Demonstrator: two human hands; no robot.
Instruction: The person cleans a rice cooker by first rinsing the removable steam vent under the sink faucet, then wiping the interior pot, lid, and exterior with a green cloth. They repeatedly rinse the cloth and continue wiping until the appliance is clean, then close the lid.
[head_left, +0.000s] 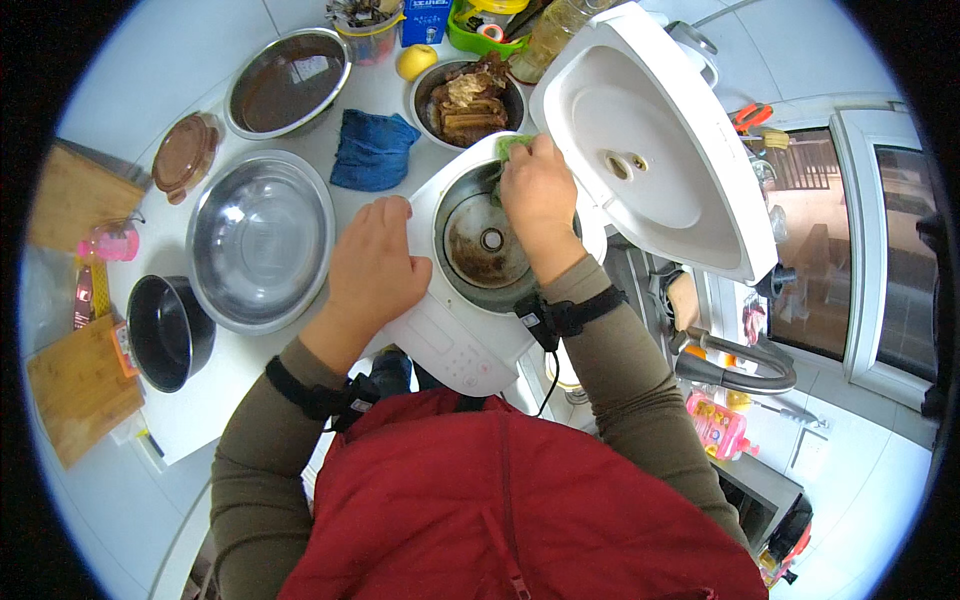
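Note:
Before me stands a white rice cooker (450, 349), its touch panel facing me and its lid (637, 120) tilted up to the right. Brown stains mark the round heating plate (480, 271) inside the cooker's bare metal well. My right hand (538, 191) reaches over the well, holding a green scouring pad (513, 142) against the far part of its rim. Most of the pad is hidden under the fingers. At the cooker's left edge, my left hand (379, 262) grips the body, thumb towards the well.
Left of the cooker are a steel basin (262, 240), a black pot (169, 334), and a brown lid (185, 156). Behind lie a blue cloth (373, 150), a bowl of meat (470, 112) and a basin of dark liquid (285, 90). A faucet (739, 375) projects at right.

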